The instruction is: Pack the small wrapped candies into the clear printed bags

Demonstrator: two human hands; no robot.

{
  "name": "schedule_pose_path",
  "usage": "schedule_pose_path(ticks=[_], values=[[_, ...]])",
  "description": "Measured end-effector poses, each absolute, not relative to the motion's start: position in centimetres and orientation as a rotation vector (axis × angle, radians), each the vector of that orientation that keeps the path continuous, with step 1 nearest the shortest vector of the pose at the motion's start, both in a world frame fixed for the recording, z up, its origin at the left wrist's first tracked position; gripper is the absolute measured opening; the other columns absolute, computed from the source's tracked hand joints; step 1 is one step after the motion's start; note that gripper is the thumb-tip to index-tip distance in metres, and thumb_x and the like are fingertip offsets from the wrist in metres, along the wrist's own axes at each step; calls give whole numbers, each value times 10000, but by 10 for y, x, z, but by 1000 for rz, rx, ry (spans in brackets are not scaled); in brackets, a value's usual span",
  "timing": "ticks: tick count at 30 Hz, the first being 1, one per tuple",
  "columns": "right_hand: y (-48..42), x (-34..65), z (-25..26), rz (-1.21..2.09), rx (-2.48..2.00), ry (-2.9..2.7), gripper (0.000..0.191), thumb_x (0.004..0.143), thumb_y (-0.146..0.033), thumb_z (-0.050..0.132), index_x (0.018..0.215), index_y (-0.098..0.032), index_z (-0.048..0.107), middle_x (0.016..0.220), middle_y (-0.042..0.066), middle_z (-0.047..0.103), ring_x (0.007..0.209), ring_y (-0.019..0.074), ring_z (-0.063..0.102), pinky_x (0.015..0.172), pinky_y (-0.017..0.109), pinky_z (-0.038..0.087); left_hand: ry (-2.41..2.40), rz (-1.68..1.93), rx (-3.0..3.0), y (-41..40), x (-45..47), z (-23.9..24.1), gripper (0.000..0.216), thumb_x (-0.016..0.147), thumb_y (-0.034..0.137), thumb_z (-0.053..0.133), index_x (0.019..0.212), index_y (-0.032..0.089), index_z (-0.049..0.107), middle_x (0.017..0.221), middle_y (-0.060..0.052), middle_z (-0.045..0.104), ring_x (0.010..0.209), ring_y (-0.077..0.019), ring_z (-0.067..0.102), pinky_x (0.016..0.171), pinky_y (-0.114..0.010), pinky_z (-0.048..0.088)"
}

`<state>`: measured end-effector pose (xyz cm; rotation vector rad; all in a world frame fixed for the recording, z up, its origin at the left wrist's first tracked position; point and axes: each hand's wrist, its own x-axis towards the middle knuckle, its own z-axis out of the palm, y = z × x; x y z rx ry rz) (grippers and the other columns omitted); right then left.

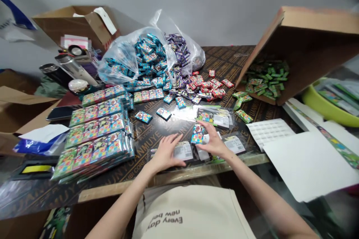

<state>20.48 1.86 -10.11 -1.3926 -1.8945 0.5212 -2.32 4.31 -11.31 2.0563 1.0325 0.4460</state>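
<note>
My right hand [214, 142] pinches a small stack of little blue candy packs [197, 134] just above the table's near edge. My left hand [166, 152] lies flat, fingers stretched out, on a clear plastic sleeve with a white label [183, 151]. More clear sleeves [235, 144] lie under and beside my right hand. Loose blue packs [163, 113] sit a little farther back on the dark table [157, 129].
Stacks of filled sleeves [95, 134] rise at the left. A clear bag of blue and purple packs [148, 58] stands behind, red packs [207, 86] beside it. A tipped cardboard box [305, 44] spills green packs [265, 78]. White sheets [305, 160] lie right, a yellow basin [322, 106] beyond.
</note>
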Motion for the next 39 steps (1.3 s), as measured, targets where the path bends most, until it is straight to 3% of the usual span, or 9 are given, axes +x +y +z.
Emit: schedule_pose_path(ticks=[3, 8, 14, 19, 21, 27, 31, 34, 39], values=[[15, 214, -112, 518, -1431, -2038, 824, 600, -353, 729, 1311, -247, 325, 1222, 86, 466, 1128, 277, 420, 942, 430, 327, 1063, 247, 2443, 40, -33, -127, 955, 492, 410, 748, 1330, 233, 327, 1219, -115, 478, 1133, -302, 403, 1010, -498, 191], [9, 211, -112, 428, -1475, -2092, 796, 634, -398, 711, 1313, -234, 328, 1212, 111, 469, 1127, 285, 417, 931, 435, 315, 1151, 363, 2459, 46, -39, -129, 985, 582, 358, 674, 1391, 215, 131, 1146, -97, 487, 1064, -280, 435, 952, -443, 287], [16, 210, -106, 718, -1201, -2151, 794, 641, -360, 700, 1316, -216, 309, 1264, 103, 456, 1149, 251, 419, 960, 401, 310, 1076, 486, 2341, 53, -38, -116, 1036, 590, 297, 660, 1401, 196, 23, 1163, -95, 475, 1063, -260, 434, 942, -414, 318], [19, 203, -109, 587, -1292, -2002, 988, 573, -514, 720, 1362, -219, 203, 1305, 122, 434, 1226, 279, 359, 1046, 477, 107, 1138, 528, 2304, 58, -35, -110, 983, 606, 308, 652, 1395, 217, 73, 1175, -97, 466, 1047, -261, 451, 908, -409, 352], [17, 196, -109, 537, -1347, -1931, 915, 655, -510, 664, 1372, -226, 172, 1242, 107, 502, 1184, 260, 416, 1045, 487, 70, 1201, 549, 2290, 61, -33, -109, 966, 616, 317, 645, 1394, 222, 80, 1146, -89, 483, 1024, -260, 465, 887, -406, 364], [72, 223, -110, 276, -1559, -1771, 516, 825, -392, 489, 1297, -231, 354, 1133, 76, 579, 1122, 229, 462, 994, 438, 192, 1248, 482, 2351, 68, -35, -121, 920, 607, 297, 625, 1390, 219, 146, 1153, -85, 499, 1051, -271, 458, 895, -406, 355], [154, 270, -109, -20, -1968, -1785, 605, 733, -342, 579, 1282, -177, 387, 1244, 125, 483, 1187, 287, 350, 951, 438, 225, 1264, 391, 2404, 67, -43, -141, 838, 589, 289, 633, 1352, 244, 288, 1175, -82, 502, 1089, -282, 436, 949, -430, 313], [197, 291, -105, -44, -2028, -1885, 647, 686, -194, 593, 1295, -146, 379, 1176, 155, 533, 1151, 306, 374, 939, 462, 214, 1284, 373, 2389, 66, -48, -153, 809, 583, 314, 653, 1328, 254, 344, 1221, -93, 484, 1128, -301, 412, 980, -456, 282], [211, 292, -100, -18, -1944, -1987, 450, 729, -77, 502, 1177, -116, 520, 1002, 157, 630, 1022, 273, 500, 958, 463, 205, 1291, 470, 2236, 69, -46, -145, 819, 536, 378, 712, 1289, 251, 416, 1229, -105, 499, 1156, -322, 403, 1028, -526, 195]])
